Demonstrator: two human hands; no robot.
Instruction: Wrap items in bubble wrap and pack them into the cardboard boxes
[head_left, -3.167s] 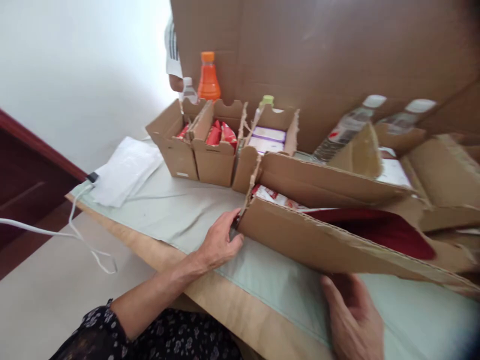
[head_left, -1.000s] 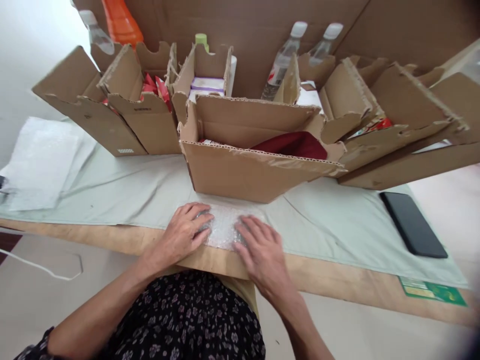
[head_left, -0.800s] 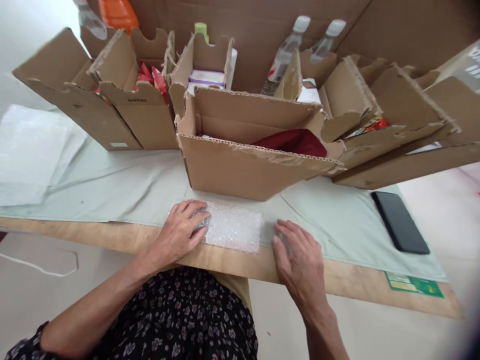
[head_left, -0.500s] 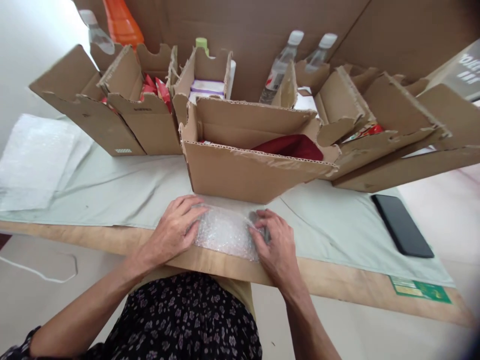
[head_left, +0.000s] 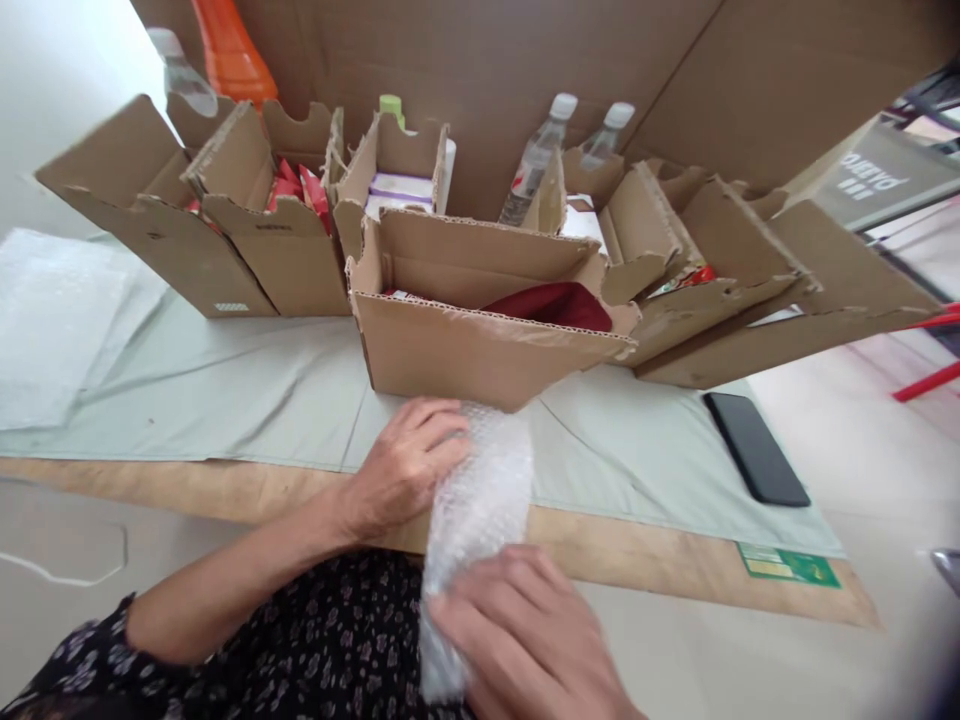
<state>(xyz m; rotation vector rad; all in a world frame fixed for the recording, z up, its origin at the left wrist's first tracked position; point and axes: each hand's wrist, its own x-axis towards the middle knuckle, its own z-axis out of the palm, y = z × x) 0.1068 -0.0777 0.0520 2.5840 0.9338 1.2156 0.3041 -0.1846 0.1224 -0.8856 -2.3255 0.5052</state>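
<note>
A folded strip of clear bubble wrap runs from the cloth over the table's front edge toward my body. My left hand grips its far end, with the fingers curled over the left side. Nearer to me, my right hand is closed on the strip's lower part, and motion blurs its fingers somewhat. Whether anything lies inside the wrap, I cannot tell. Right behind it stands a cardboard box with a dark red item in it.
Several open cardboard bins line the back, with plastic bottles behind them. Flat bubble wrap sheets lie at the left. A black phone rests on the pale green cloth, near a green card at the front edge.
The bubble wrap has turned from lying sideways to pointing toward my body. My right hand has come down and nearer to me with one end; my left hand has shifted right.
</note>
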